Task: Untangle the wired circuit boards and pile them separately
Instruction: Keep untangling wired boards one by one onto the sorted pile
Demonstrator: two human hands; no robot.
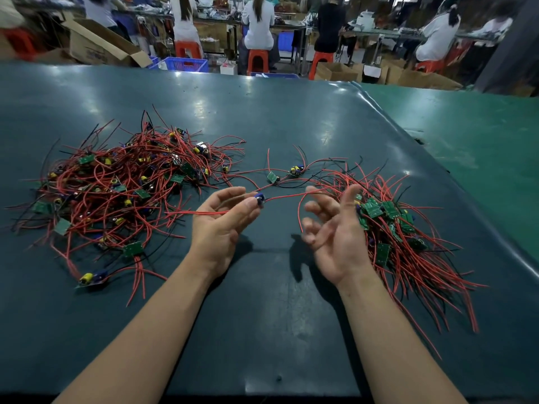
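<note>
A: Where's the board in hand?

B: Left hand (221,223) pinches one small circuit board (259,198) between thumb and fingertips, palm up, above the tabletop (277,301). Its red wire (287,196) runs off toward the right hand (335,237), arches over it and drops past the curled fingers (313,225).

A: Right hand gripping?

B: No. Open, palm up, fingers loosely curled. The wire passes by the fingers; can't tell if it touches them.

A: Axis?

B: Wire lies roughly left-right, hand to hand. A second red lead (186,212) trails from the left hand out toward the tangled heap (116,188), which sits on the far-left side of the left hand. Looks as if that lead may be caught in it.

A: Destination?

B: Sorted pile (396,237) is just beside the right hand, on its outer side, wires combed toward the near edge. The right hand is much nearer it. My read: the move goes rightward, board passed across or laid down there.

A: Anything between?

B: Two loose boards (284,174) beyond the hands, wires crossing between the heaps. Possible snag.

A: Surface, room?

B: Dark green mat, glossy, with glare patches. Workshop behind: seated people at benches, red stools (258,61), cardboard boxes (96,43), blue crate (182,64).
</note>
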